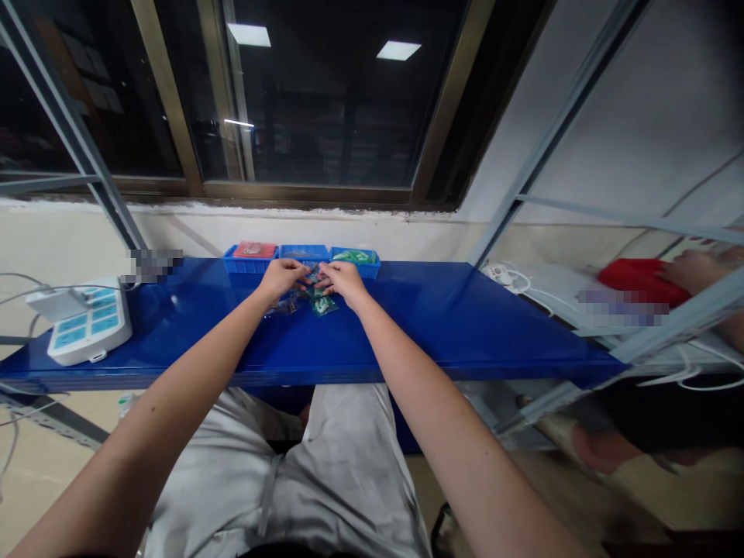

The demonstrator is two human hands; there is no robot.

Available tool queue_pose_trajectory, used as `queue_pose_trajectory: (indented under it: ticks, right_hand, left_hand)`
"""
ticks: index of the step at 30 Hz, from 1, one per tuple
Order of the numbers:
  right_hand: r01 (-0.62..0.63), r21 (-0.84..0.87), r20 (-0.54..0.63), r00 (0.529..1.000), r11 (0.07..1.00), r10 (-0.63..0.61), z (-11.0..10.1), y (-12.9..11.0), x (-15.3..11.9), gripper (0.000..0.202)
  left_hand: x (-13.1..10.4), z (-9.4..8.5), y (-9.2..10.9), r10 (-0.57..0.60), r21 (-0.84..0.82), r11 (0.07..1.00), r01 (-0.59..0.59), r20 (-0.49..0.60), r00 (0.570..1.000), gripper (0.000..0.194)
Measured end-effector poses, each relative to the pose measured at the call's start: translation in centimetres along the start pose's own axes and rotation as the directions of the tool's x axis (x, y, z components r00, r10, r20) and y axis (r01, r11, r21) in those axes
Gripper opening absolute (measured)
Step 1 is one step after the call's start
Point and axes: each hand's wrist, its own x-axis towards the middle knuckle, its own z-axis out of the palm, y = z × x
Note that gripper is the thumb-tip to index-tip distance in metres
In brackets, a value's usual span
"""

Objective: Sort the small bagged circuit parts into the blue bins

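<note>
My left hand (284,279) and my right hand (342,283) are close together over the blue tabletop. Between their fingertips is a small clear plastic bag (315,273), pinched from both sides; its contents are too small to make out. Just below my right hand lies a small bag with green and white pieces (324,304). Under my left hand is another clear bag with dark contents (284,305), partly hidden by the fingers. Behind the hands stand a blue bin with a red packet (251,264), a middle blue bin (303,252) and a blue bin with green-and-white packets (366,270).
A white power strip (90,329) with a plugged-in adapter and cables sits at the table's left end. Grey metal shelf posts (523,178) rise at both sides. On the right, another person's hand (706,267) is beside a red item (642,280) on a neighbouring surface.
</note>
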Motion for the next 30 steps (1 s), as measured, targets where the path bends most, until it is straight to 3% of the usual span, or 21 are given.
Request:
queue_pose_trajectory:
  ticks: [7, 17, 24, 30]
  right_hand:
    - [0.203, -0.304, 0.019, 0.978, 0.931, -0.208, -0.1, 1.2, 0.7, 0.012]
    - [0.167, -0.323, -0.002, 0.984, 0.931, -0.178, -0.2, 1.8, 1.2, 0.008]
    - [0.171, -0.362, -0.045, 0.979, 0.917, -0.200, -0.3, 1.6, 1.7, 0.008]
    - [0.161, -0.353, -0.025, 0.983, 0.922, -0.182, -0.3, 1.7, 1.7, 0.010]
  left_hand:
    - [0.8, 0.0, -1.1, 0.120, 0.050, 0.992, -0.119, -0.015, 0.993, 0.011]
    - [1.2, -0.3, -1.5, 0.096, 0.049, 0.994, -0.094, -0.046, 0.994, 0.007]
    - [4.2, -0.9, -0.6, 0.211, -0.165, 0.962, -0.220, -0.068, 0.975, 0.047]
    - [4.5, -0.7, -1.2, 0.130, -0.236, 0.965, -0.113, 0.056, 0.990, 0.070]
